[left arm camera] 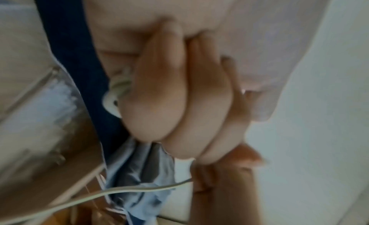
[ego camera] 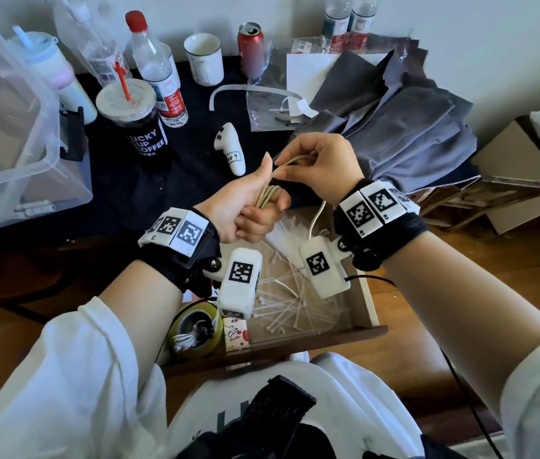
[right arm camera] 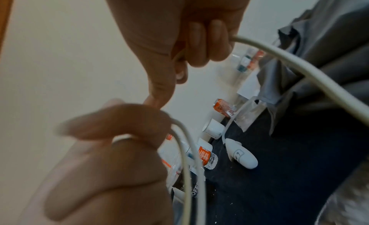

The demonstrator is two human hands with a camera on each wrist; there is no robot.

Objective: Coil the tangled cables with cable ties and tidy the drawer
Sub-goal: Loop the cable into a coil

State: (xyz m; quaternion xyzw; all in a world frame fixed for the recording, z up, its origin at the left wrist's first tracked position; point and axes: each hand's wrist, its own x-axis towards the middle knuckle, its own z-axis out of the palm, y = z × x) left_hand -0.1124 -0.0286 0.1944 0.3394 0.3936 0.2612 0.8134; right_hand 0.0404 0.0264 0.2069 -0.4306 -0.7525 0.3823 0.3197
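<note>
Beige cable [ego camera: 267, 193] loops are sitting gripped in both hands [ego camera: 245, 207] [ego camera: 320, 167], at ten o'clock a cup [ego camera: 136, 127] reading "LUCKY CUP COFFEE".

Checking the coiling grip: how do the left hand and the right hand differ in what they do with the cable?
The left hand grips several gathered loops of the cable in a closed fist, thumb up; the right hand pinches a single strand at its fingertips. The left hand sits lower, the right hand higher. Both hold the same cable above the open drawer.
</note>
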